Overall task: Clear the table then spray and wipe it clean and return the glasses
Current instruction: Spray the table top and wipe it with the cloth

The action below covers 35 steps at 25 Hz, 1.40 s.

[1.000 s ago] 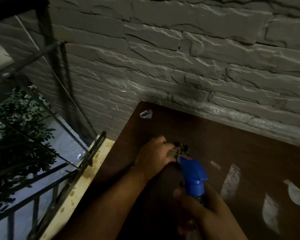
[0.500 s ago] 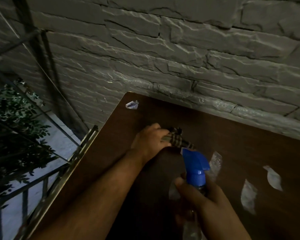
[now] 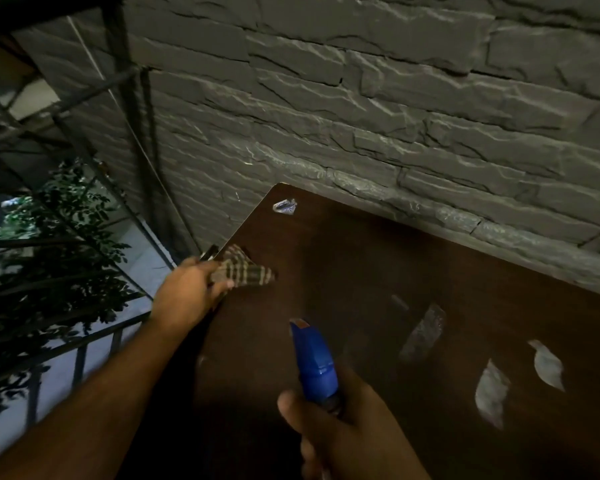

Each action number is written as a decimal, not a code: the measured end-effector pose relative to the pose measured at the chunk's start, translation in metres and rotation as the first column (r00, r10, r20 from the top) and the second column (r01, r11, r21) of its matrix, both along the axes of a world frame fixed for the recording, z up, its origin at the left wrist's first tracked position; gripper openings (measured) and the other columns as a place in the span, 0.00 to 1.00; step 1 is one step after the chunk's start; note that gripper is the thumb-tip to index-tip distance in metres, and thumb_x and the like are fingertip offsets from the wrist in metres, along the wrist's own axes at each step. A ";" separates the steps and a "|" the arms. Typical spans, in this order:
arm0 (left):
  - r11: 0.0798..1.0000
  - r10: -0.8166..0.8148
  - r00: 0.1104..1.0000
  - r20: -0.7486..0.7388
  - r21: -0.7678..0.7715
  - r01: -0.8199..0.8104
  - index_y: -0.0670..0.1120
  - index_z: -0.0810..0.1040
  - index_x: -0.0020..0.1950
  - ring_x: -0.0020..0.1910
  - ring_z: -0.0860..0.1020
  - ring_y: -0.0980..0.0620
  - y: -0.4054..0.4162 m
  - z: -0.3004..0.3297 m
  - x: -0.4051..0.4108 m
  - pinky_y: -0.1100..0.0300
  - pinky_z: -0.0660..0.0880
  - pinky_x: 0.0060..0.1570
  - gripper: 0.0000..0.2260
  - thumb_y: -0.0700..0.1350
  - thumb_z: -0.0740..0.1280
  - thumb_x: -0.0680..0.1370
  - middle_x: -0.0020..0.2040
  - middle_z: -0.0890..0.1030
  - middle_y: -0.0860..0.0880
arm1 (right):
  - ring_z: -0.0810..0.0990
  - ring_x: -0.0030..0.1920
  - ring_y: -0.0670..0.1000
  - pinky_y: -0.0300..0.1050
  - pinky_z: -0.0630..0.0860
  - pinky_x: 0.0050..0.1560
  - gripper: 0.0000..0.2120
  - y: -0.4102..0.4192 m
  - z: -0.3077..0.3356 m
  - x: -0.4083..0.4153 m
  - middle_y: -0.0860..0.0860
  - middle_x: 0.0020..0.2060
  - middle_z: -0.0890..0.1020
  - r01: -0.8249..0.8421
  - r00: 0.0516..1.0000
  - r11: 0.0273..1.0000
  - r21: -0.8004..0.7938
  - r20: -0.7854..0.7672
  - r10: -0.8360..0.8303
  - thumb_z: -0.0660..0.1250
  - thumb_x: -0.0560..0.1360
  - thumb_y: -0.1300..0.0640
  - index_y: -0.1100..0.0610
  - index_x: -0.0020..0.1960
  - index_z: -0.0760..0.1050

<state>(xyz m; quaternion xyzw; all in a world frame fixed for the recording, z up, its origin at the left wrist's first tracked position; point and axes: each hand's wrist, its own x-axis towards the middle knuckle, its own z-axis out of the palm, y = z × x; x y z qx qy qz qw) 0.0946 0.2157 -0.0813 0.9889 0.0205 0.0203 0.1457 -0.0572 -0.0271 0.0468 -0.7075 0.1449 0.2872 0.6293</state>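
Note:
A dark brown table (image 3: 378, 278) fills the lower right, set against a stone wall. My left hand (image 3: 187, 292) grips a checked cloth (image 3: 246, 271) and presses it on the table's left edge. My right hand (image 3: 347, 431) holds a spray bottle with a blue trigger head (image 3: 314, 362), its nozzle pointing away from me over the table. The bottle's body is hidden under my hand. No glasses are visible.
A small shiny scrap (image 3: 284, 206) lies near the table's far left corner. Pale patches (image 3: 489, 393) show on the tabletop at the right. The grey stone wall (image 3: 361, 116) runs behind. A metal railing (image 3: 84, 344) and foliage (image 3: 49, 244) lie to the left.
My left hand has slid the cloth from the table's middle leftward to its left edge. The spray bottle stays in my right hand. The view has shifted.

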 end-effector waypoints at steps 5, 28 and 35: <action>0.971 0.238 0.971 0.033 -0.013 -0.238 0.44 0.79 0.50 0.45 0.77 0.39 0.014 -0.005 0.014 0.53 0.71 0.40 0.15 0.55 0.68 0.75 0.46 0.79 0.39 | 0.82 0.34 0.51 0.48 0.82 0.43 0.16 0.014 -0.012 -0.008 0.49 0.34 0.83 -0.051 0.998 0.998 -0.020 0.037 0.052 0.72 0.58 0.40 0.29 0.44 0.73; 0.917 -0.380 0.918 -0.113 -0.179 0.357 0.56 0.74 0.64 0.51 0.72 0.56 -0.036 0.006 -0.031 0.60 0.69 0.51 0.17 0.56 0.66 0.75 0.53 0.71 0.55 | 0.72 0.26 0.55 0.49 0.72 0.31 0.13 0.011 -0.013 -0.016 0.58 0.29 0.74 0.163 0.987 0.985 0.061 -0.013 -0.162 0.73 0.68 0.65 0.57 0.49 0.75; 0.992 -0.102 0.992 -0.069 -0.082 0.096 0.52 0.76 0.62 0.50 0.75 0.49 -0.017 0.008 -0.037 0.55 0.72 0.51 0.17 0.56 0.66 0.75 0.54 0.76 0.47 | 0.77 0.28 0.52 0.49 0.75 0.33 0.10 -0.002 -0.013 -0.031 0.53 0.27 0.79 0.123 0.992 0.992 0.013 0.033 -0.124 0.74 0.67 0.61 0.50 0.45 0.78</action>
